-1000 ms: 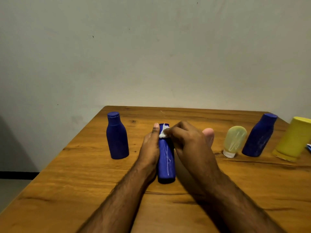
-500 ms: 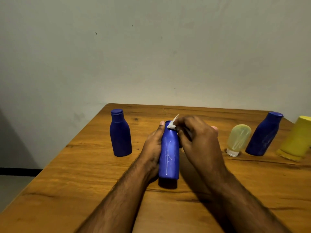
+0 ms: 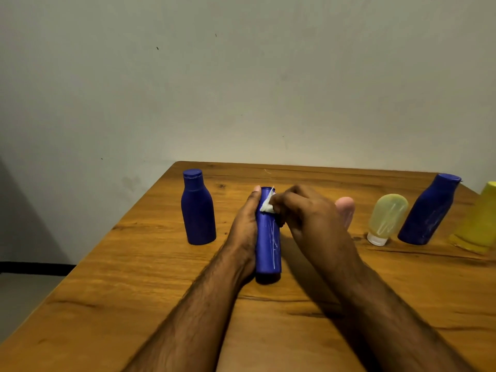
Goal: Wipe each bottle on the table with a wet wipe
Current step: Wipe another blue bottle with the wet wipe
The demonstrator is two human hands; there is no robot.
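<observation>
A tall blue bottle (image 3: 267,245) stands at the middle of the wooden table (image 3: 161,277). My left hand (image 3: 245,229) grips its left side, thumb up near the cap. My right hand (image 3: 308,218) pinches a small white wet wipe (image 3: 267,206) and presses it against the bottle's upper part. Behind my right hand a pink bottle (image 3: 346,210) is mostly hidden. Another blue bottle (image 3: 198,208) stands to the left. To the right stand a pale yellow translucent bottle (image 3: 386,217) on its white cap, a leaning blue bottle (image 3: 429,210) and a yellow bottle (image 3: 480,224) at the frame edge.
A plain wall rises right behind the table's far edge. The table's left edge runs diagonally toward me, with floor (image 3: 26,291) below it. Bare wood lies in front of the bottles around my forearms.
The wipe in my right hand has slid a little down from the bottle's cap onto its shoulder. The left hand keeps its grip. The view has shifted slightly.
</observation>
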